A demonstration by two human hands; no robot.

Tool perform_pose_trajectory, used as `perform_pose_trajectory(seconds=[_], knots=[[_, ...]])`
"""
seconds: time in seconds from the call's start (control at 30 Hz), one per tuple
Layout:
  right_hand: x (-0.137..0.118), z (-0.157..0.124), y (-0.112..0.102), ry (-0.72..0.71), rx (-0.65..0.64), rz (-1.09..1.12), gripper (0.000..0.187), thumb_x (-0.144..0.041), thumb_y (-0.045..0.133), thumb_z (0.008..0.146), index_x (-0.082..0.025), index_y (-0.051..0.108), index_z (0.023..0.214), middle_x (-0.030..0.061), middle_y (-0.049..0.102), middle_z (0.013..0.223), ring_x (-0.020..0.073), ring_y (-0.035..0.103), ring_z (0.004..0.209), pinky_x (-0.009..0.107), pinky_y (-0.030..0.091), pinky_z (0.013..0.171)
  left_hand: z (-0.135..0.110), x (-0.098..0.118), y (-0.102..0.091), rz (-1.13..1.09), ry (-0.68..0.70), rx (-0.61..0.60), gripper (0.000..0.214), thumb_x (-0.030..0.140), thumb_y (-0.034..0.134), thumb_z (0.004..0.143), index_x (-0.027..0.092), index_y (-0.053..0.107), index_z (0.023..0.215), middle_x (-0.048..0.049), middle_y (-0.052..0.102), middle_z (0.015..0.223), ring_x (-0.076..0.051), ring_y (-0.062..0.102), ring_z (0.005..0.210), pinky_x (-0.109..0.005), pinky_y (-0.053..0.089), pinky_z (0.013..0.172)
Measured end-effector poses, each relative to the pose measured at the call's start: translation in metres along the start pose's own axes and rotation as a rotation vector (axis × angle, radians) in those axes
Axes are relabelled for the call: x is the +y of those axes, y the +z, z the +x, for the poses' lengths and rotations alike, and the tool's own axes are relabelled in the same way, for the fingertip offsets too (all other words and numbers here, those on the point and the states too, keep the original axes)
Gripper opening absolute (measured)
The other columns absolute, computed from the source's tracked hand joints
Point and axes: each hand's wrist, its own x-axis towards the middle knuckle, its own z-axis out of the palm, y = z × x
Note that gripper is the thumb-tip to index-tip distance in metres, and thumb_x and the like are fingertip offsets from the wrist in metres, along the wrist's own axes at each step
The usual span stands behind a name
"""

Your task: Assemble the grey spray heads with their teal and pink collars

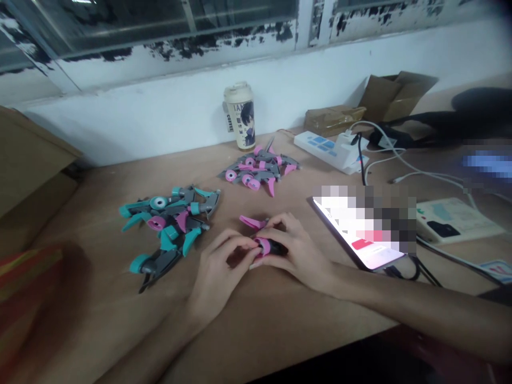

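Note:
Above the table's front part, my left hand (226, 261) pinches the pink ring-shaped end of a pink and dark plastic toy piece (264, 246). My right hand (298, 250) wraps around the dark body of the same piece, hiding much of it. A pink fin (253, 222) sticks out just beyond the fingers; whether it joins the held piece I cannot tell. To the left lies a heap of teal and grey toy pieces (172, 224), with some pink among them. Behind my hands is another heap of pink and grey pieces (260, 166).
A cream coffee cup (242, 117) stands by the wall. Right of my hands lies a lit phone (360, 229) with a cable. Farther right are a white power strip (328, 149), cords and a pale box (460, 218). Cardboard boxes (34, 160) flank the left side.

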Motion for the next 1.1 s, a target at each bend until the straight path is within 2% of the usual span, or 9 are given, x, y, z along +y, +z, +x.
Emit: perform_pose_trajectory(seconds=[0.17,0.4,0.67,0.9,1.1], knots=[[0.000,0.000,0.000,-0.013,0.012,-0.011,0.028,-0.039,0.062,0.079,-0.023,0.063,0.101,0.0080,0.054,0.103,0.0217,0.050,0.100,0.040,0.044,0.086,0.000,0.002,0.000,0.013,0.005,-0.007,0.006,0.022,0.058,0.083,0.021,0.064,0.081,-0.0007,0.060,0.083,-0.014,0.057,0.078,-0.024,0.046,0.069],[-0.001,-0.001,0.001,-0.054,0.010,-0.083,0.031,-0.042,0.067,0.074,-0.024,0.065,0.099,0.0070,0.056,0.102,0.0219,0.049,0.100,0.039,0.040,0.086,0.005,0.006,-0.009,0.012,-0.002,-0.096,0.007,0.024,0.060,0.080,0.022,0.066,0.078,-0.0009,0.061,0.079,-0.014,0.059,0.072,-0.023,0.046,0.063],[0.000,-0.001,0.001,-0.066,0.009,-0.080,0.029,-0.041,0.065,0.076,-0.023,0.065,0.099,0.0074,0.057,0.102,0.0219,0.049,0.100,0.039,0.039,0.085,0.001,0.008,-0.007,0.043,0.026,-0.065,0.010,0.023,0.056,0.082,0.022,0.066,0.081,-0.0015,0.062,0.081,-0.013,0.060,0.073,-0.022,0.047,0.064],[0.000,-0.002,0.002,-0.082,0.019,-0.071,0.032,-0.046,0.064,0.076,-0.022,0.066,0.097,0.0070,0.056,0.101,0.0203,0.048,0.100,0.035,0.036,0.084,0.004,-0.003,-0.003,-0.040,-0.096,-0.150,0.006,0.023,0.061,0.078,0.021,0.066,0.076,0.0005,0.062,0.074,-0.012,0.057,0.063,-0.022,0.044,0.055],[-0.003,-0.002,-0.001,-0.057,0.023,-0.096,0.032,-0.048,0.059,0.079,-0.022,0.064,0.097,0.0079,0.055,0.104,0.0211,0.048,0.102,0.036,0.035,0.086,-0.003,-0.001,-0.002,-0.069,-0.134,-0.124,0.016,0.032,0.054,0.085,0.021,0.064,0.079,0.0005,0.063,0.074,-0.013,0.058,0.068,-0.025,0.044,0.063]])
